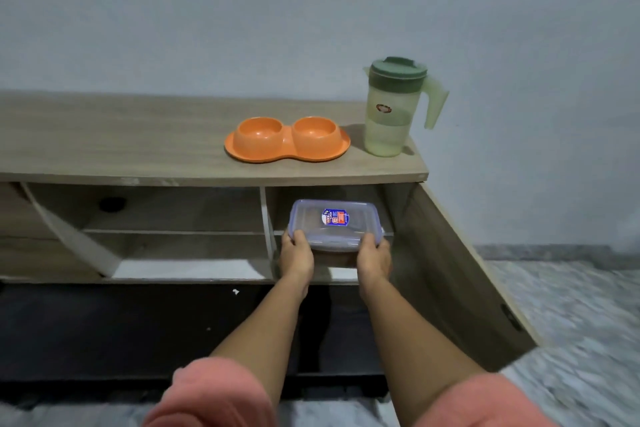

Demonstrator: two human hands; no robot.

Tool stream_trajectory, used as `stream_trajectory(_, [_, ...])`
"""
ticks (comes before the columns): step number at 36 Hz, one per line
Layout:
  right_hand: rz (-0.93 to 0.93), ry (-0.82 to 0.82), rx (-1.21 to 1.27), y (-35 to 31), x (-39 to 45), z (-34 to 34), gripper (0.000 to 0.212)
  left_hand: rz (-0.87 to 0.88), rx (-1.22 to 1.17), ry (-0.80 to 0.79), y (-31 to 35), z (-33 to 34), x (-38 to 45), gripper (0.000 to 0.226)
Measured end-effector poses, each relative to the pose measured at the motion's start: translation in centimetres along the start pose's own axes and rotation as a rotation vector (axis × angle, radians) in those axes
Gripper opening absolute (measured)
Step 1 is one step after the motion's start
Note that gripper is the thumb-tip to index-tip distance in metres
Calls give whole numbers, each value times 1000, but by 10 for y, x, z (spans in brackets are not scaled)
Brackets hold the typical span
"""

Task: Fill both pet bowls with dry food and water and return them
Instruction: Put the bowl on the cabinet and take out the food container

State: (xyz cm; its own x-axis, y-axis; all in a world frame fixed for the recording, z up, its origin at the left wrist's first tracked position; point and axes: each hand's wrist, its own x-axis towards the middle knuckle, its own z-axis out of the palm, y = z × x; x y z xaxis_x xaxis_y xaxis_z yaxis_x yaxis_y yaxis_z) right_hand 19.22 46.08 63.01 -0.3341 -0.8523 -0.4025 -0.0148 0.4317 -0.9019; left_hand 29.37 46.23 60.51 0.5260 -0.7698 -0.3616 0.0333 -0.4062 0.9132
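An orange double pet bowl (287, 144) sits on the wooden cabinet top (138, 146); both of its cups look empty. To its right stands a pale green pitcher (393, 107) with a dark green lid, partly filled with water. Below, in front of the open right compartment, a clear plastic food container (334, 224) with a blue-edged lid and a label is held level. My left hand (296, 253) grips its left end and my right hand (374, 255) grips its right end, thumbs over the lid rim. Brown contents show faintly through its side.
The cabinet door (467, 270) stands swung open on the right, jutting out toward me. A left compartment (173, 229) with a shelf and a slanted white panel is open. A grey wall is behind; speckled floor lies to the right.
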Motion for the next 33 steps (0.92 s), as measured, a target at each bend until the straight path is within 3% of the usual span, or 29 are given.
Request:
stream_trajectory(9, [43, 30, 18, -83, -90, -44, 45, -7, 30, -74, 93, -44, -89, 49])
stream_trajectory(19, [-96, -6, 26, -175, -140, -72, 46, 72, -16, -8, 190, -70, -147, 49])
stream_trajectory(33, [-277, -108, 83, -253, -156, -27, 39, 258, -74, 74, 267, -117, -118, 51])
